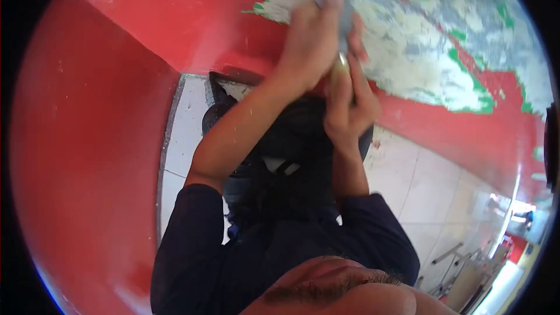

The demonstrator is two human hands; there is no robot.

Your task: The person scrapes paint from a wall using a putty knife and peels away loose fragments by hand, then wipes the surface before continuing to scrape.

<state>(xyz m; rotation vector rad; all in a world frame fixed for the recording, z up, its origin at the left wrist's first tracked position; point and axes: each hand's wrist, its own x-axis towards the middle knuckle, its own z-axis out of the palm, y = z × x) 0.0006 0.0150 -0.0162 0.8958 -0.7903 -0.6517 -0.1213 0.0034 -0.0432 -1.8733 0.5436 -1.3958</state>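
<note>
Against the red wall (245,23), a grey tool (345,26) with a shiny metal part near its lower end lies over a patch of bare, scraped surface (408,70). My left hand (312,38) is closed on the upper part of this tool, its fingers blurred by motion. Just below and to the right, my right hand (353,102) grips the lower end around the metal part, fingers pointing up along it. The tool's far end is smeared and its exact shape cannot be made out.
Green and red paint remnants (475,84) edge the grey-white patch. On the left a red wall face (93,140) meets the white tiled floor (402,163). Metal-framed furniture (461,271) stands at the lower right. My dark-clothed legs (291,140) are below my hands.
</note>
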